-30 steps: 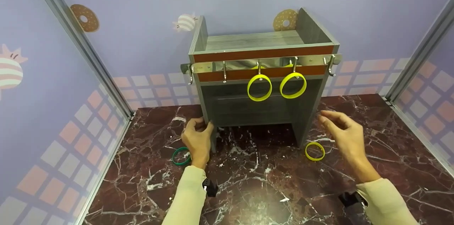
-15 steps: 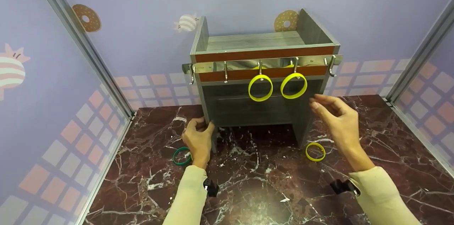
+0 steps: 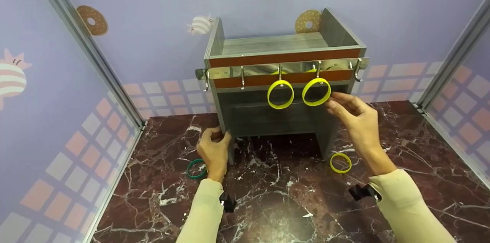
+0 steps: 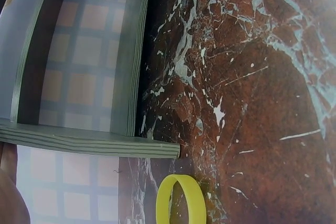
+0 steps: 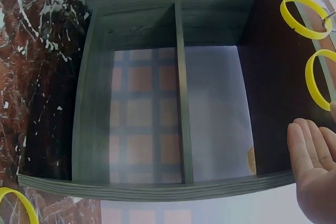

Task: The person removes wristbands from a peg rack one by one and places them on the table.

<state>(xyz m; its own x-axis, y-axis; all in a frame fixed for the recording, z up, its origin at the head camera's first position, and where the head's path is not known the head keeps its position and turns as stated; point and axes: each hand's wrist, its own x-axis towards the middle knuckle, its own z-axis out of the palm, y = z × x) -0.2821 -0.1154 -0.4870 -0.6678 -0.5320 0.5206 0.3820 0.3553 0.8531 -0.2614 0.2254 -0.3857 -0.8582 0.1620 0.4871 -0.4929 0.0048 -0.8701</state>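
My left hand grips the left side panel of the grey wooden shelf low down, its thumb against the panel's front edge. My right hand is raised at the right ring, a yellow one hanging on a hook of the metal rail. Its fingertips are right at the ring's right edge. In the right wrist view the fingers are nearly straight, below the ring, and the thumb is partly cut off. A second yellow ring hangs on the hook to the left.
On the dark marbled table lie a green ring left of my left hand and a yellow ring by the shelf's right foot. Another yellow ring shows beside the panel in the left wrist view. Patterned walls stand behind and at both sides.
My right hand has moved up and to the left, from beside the shelf's right panel to the right hanging ring. The left hand stays on the left panel.
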